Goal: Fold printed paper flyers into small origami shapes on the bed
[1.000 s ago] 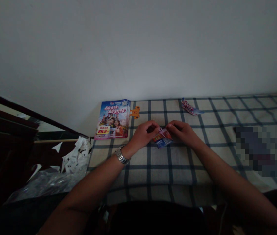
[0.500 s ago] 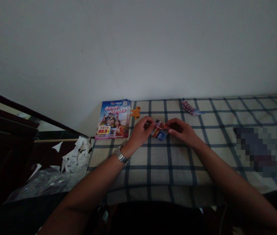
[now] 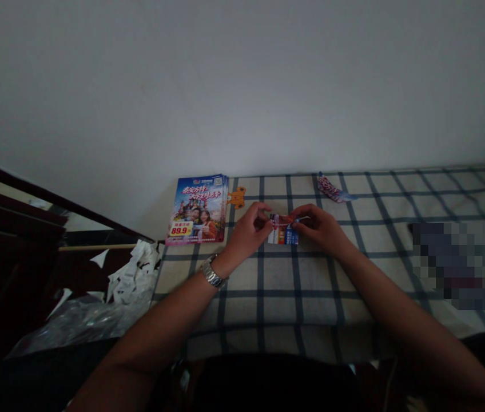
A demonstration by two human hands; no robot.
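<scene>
Both hands meet over a checked cloth (image 3: 268, 280) and pinch a small folded piece of printed paper (image 3: 283, 233), red, white and blue. My left hand (image 3: 249, 232), with a metal watch (image 3: 212, 273) on its wrist, grips the paper's left edge. My right hand (image 3: 317, 228) grips its right top edge. The paper hangs level just above the cloth.
A stack of colourful flyers (image 3: 197, 209) lies at the cloth's far left corner, with a small orange figure (image 3: 237, 197) beside it. A folded paper piece (image 3: 332, 189) lies near the wall. Torn white scraps (image 3: 133, 272) and clear plastic (image 3: 79, 320) lie left.
The folded paper has turned from tilted to level between my fingers, and both hands have shifted slightly while working its folds.
</scene>
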